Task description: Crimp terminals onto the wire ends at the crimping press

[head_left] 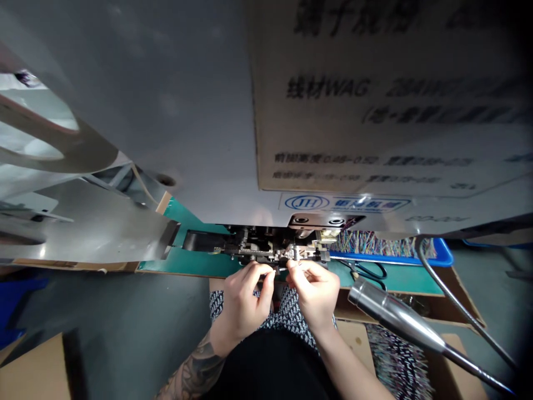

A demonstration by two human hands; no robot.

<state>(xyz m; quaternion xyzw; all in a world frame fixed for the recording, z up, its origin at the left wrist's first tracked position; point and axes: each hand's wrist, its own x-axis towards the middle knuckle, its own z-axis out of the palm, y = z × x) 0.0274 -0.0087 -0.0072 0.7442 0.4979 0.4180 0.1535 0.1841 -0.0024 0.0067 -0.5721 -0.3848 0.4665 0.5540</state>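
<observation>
My left hand [249,297] is at the front edge of a machine's metal mechanism [254,251], its thumb and forefinger curled close together. Just to the right, my right hand [315,291] pinches at the mechanism, fingertips touching or nearly touching its front. Anything between the fingertips of either hand is too small to make out. The grey machine body [200,111], with a printed label [375,133], hangs over the mechanism and fills the upper view. Tattoos cover the left forearm.
Right of the mechanism, a blue tray [444,253] holds many coloured wires. Black-handled scissors [370,271] lie on the green tabletop [410,282]. A metal lamp-like cylinder [395,316] juts in from the lower right. More wires [400,355] lie below, and a cardboard box [37,369] stands lower left.
</observation>
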